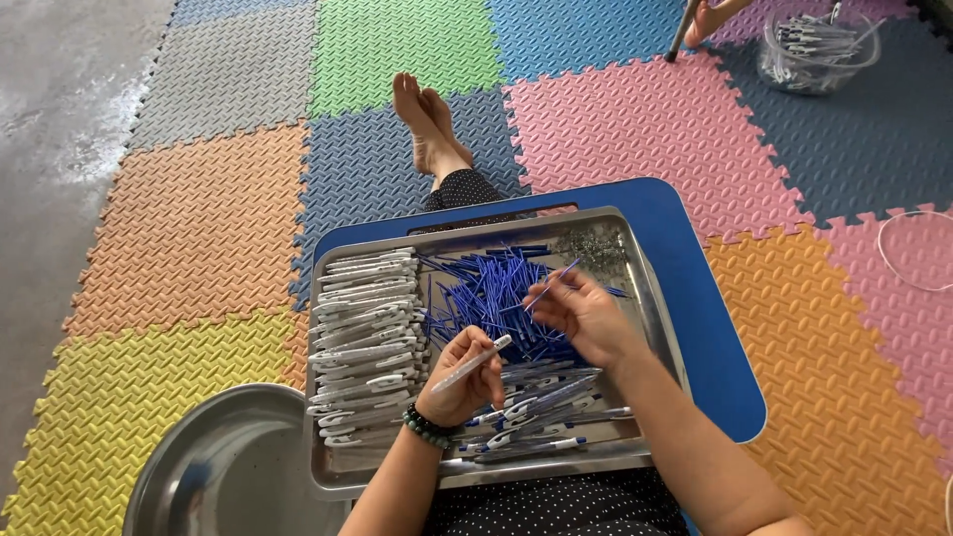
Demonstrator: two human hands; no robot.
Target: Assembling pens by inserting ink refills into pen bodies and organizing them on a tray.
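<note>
Colourful foam mats (199, 228) cover floor. Metal tray (650, 298) sits on blue board (695, 288) over lap. Left hand (462, 382) pinches white pen barrel (475, 361). Right hand (586, 313) pinches thin blue refill (549, 285) above blue refill pile (486, 293). White barrels (362, 337) lie stacked at tray's left side. Tiny bits in far corner, maybe springs (591, 243).
</note>
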